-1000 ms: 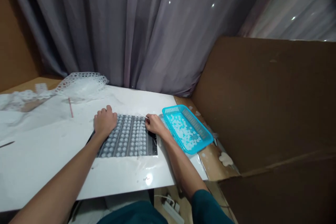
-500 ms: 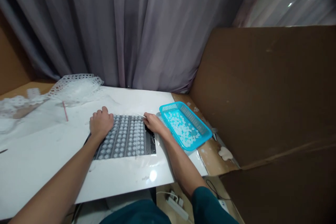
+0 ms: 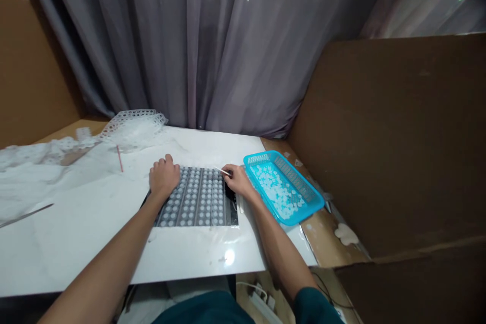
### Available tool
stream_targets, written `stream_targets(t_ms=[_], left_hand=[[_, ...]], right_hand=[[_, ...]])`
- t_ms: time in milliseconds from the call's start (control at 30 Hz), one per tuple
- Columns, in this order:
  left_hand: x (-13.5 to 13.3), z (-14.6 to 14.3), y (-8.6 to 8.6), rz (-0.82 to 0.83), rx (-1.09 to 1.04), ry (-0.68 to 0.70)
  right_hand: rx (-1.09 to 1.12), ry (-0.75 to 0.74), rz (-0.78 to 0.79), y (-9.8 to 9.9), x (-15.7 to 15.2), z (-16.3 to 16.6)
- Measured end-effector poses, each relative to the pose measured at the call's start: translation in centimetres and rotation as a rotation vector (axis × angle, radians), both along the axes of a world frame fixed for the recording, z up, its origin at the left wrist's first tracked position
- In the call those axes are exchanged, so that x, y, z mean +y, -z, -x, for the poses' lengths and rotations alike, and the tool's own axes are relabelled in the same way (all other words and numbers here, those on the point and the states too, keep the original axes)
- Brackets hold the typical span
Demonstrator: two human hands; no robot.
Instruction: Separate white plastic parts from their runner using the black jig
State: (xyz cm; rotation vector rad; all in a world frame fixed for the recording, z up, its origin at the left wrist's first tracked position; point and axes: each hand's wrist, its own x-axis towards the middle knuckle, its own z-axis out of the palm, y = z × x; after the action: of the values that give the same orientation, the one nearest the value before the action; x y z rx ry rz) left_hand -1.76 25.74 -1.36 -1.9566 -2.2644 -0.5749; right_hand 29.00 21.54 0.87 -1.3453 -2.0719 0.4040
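A dark sheet (image 3: pixel 195 202) with rows of round white pieces lies flat on the white table (image 3: pixel 190 258). My left hand (image 3: pixel 164 177) rests at the sheet's upper left edge, palm down, its fingers lying forward on the surface. At the upper right corner, my right hand (image 3: pixel 237 179) is closed around a thin white stick (image 3: pixel 223 171), whose tip points left over the top row. Something black sits under the right palm, partly hidden. Just right of that hand, a blue plastic basket (image 3: pixel 317 202) holds many small white pieces.
White lace-like material (image 3: pixel 136 129) is heaped at the back left. A thin red stick (image 3: pixel 120 158) and a long dark pointed tool (image 3: pixel 28 215) lie on the left. Brown boards (image 3: pixel 398 152) wall the right side, with a pale flower-shaped piece (image 3: pixel 346 234) near their foot.
The view has swung left, so everything appears further right. Both hands remain at about the same places on the sheet, the right one still with the white stick.
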Motion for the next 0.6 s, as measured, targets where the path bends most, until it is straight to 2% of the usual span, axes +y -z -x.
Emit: stream_targets(t_ms=[433, 600], left_hand=[[-0.1, -0.3, -0.3, 0.007, -0.023, -0.003], [-0.1, -0.2, -0.3, 0.008, -0.024, 0.000]], right_hand=[[-0.179, -0.059, 0.038, -1.6, -1.3, 0.0], [-0.232, -0.069, 0.043, -1.6, -1.3, 0.6]])
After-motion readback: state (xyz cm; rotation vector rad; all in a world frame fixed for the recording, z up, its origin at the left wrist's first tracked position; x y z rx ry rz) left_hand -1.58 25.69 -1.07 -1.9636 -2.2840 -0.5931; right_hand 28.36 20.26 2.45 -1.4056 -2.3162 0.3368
